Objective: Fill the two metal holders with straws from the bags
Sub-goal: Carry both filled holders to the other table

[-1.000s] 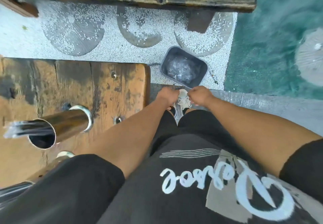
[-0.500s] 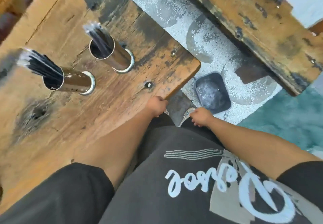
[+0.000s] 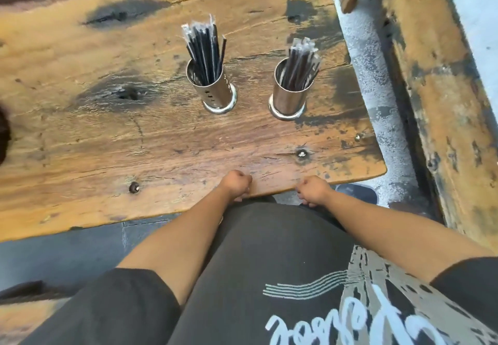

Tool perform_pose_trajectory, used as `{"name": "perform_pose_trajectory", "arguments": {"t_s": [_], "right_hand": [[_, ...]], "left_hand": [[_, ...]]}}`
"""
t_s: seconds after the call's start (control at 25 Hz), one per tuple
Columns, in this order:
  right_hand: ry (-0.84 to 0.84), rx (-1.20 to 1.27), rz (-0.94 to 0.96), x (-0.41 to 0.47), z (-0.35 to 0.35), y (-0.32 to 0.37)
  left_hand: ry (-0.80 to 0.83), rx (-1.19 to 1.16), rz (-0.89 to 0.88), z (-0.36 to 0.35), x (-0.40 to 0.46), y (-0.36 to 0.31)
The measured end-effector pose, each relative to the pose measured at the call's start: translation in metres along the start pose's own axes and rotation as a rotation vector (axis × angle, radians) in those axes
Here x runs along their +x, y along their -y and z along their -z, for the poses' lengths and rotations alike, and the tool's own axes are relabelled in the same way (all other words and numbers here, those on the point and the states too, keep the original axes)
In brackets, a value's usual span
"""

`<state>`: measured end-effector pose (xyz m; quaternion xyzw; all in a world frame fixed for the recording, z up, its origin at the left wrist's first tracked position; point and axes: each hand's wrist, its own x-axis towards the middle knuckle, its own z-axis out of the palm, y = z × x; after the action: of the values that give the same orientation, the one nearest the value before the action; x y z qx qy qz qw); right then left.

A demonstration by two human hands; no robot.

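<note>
Two shiny metal holders stand upright on the worn wooden table [image 3: 113, 156]. The left holder [image 3: 215, 94] carries a tall bunch of black wrapped straws [image 3: 204, 48]. A shorter bunch of dark straws [image 3: 301, 62] sits in the right holder [image 3: 287, 99]. My left hand [image 3: 235, 184] and my right hand [image 3: 314, 189] hang at the table's near edge, well short of the holders. Their fingers are loosely curled and hold nothing. No straw bag is in view.
A dark grey bin [image 3: 355, 191] peeks out beyond the table's near right corner. A weathered wooden bench [image 3: 444, 102] runs along the right, with a strip of pale gravel floor [image 3: 377, 75] between it and the table. A dark object [image 3: 4, 134] sits at the left edge.
One second ago both hands held a crumpled white wrapper over the bin. Now they hold nothing and hang at the table edge. The view has swung from the bin to the holders.
</note>
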<state>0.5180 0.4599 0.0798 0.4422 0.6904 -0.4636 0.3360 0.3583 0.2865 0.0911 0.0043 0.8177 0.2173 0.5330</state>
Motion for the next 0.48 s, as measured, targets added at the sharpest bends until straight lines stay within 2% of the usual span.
{"name": "perform_pose_trajectory", "arguments": {"t_s": [0.12,0.24,0.48], "right_hand": [[-0.021,-0.076,0.036,0.010,0.002,0.053],[-0.007,0.021,0.022,0.020,0.003,0.096],[-0.073,0.069,0.008,0.037,0.014,0.136]], "left_hand": [[-0.027,-0.095,0.005,0.031,0.011,0.006],[-0.014,-0.115,-0.001,0.062,0.023,0.005],[-0.053,-0.185,-0.016,0.110,0.039,-0.009]]}}
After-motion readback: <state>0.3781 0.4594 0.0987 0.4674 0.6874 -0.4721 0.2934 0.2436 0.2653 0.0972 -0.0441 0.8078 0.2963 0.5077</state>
